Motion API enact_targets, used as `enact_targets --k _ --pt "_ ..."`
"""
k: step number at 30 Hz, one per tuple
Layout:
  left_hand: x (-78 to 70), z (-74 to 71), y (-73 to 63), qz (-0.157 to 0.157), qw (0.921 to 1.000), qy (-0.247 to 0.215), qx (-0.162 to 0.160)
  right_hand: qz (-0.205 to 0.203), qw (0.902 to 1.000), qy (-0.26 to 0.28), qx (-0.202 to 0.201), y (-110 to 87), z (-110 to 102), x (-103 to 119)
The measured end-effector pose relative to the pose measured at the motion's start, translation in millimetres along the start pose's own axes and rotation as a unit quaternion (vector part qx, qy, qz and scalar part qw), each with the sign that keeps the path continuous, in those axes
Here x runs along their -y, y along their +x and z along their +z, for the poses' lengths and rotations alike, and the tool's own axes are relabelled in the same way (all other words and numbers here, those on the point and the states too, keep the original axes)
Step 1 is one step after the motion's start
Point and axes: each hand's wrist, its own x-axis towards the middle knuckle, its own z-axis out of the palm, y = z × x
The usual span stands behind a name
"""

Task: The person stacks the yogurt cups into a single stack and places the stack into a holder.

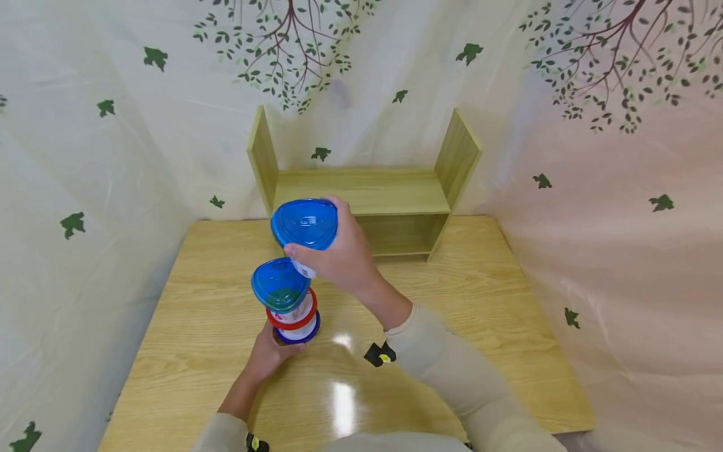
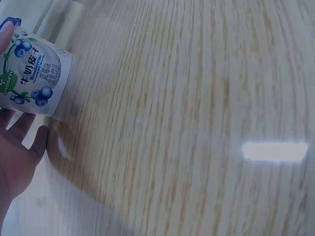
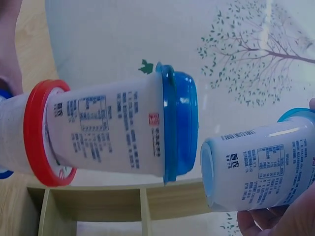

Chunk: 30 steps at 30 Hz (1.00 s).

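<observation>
My left hand (image 1: 268,353) grips the lowest milk-drink cup (image 1: 296,333) of a stack, with its thumb along the dark blue lid. This cup's blueberry label (image 2: 37,73) shows in the left wrist view. Above it sits a cup with a red lid (image 3: 40,132), then a cup with a bright blue lid (image 1: 277,279). My right hand (image 1: 353,257) holds another white cup (image 3: 256,169) by its upper part, tilted, just above the stack. A small gap separates its base from the top lid in the right wrist view.
Behind the stack stands a wooden shelf unit (image 1: 361,188) with two tall sides, at the back of the wooden table (image 1: 440,314). A printed curtain (image 1: 367,81) with trees and leaves hangs around the back and sides.
</observation>
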Motion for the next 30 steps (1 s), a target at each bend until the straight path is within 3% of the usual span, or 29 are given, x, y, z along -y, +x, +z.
enact_targets --k 10,19,30 --pt "5.3 -2.7 0.5 0.034 0.9991 -0.024 0.010 -0.021 0.9988 -0.023 0.039 -1.9 30.1 18.9" --pt "1.9 -3.7 -0.8 0.023 0.9989 -0.039 0.013 -0.029 0.9976 -0.029 0.056 -2.3 40.1 13.7" --pt "4.2 -2.5 -0.1 0.023 0.9989 -0.041 0.006 -0.012 0.9973 -0.029 0.067 -2.9 44.3 9.5"
